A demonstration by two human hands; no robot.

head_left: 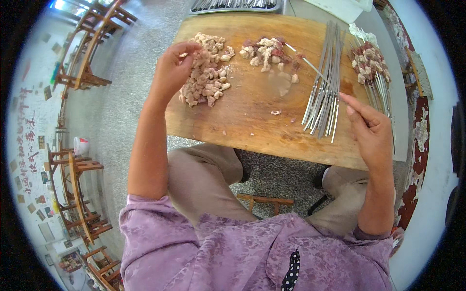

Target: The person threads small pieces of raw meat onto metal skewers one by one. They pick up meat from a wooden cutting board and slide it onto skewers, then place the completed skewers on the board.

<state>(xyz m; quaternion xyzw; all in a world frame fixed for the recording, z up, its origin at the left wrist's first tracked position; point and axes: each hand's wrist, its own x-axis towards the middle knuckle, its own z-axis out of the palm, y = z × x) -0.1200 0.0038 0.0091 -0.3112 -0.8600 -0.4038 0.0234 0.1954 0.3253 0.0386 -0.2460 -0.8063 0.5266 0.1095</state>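
My right hand [369,125] pinches the end of a flat metal skewer [317,71] above the right part of a wooden board [233,120]. A small piece of red meat [299,57] is on the skewer, whose far tip reaches a mixed pile of red and pale meat pieces [267,51]. Over the left edge of a larger heap of pale, fatty-looking cubes [207,85], my left hand [176,69] curls its fingers. A pale bit shows between them, but whether they grip it is unclear. Bare metal skewers [324,94] lie bundled under the held one.
Loaded skewers [369,65] lie in a bunch right of the board. Beyond its far edge are a metal tray of skewers [235,5] and a white plastic container [342,7]. Wooden benches [78,171] stand left, one near a white bucket [81,146]. My knees flank the board's near edge.
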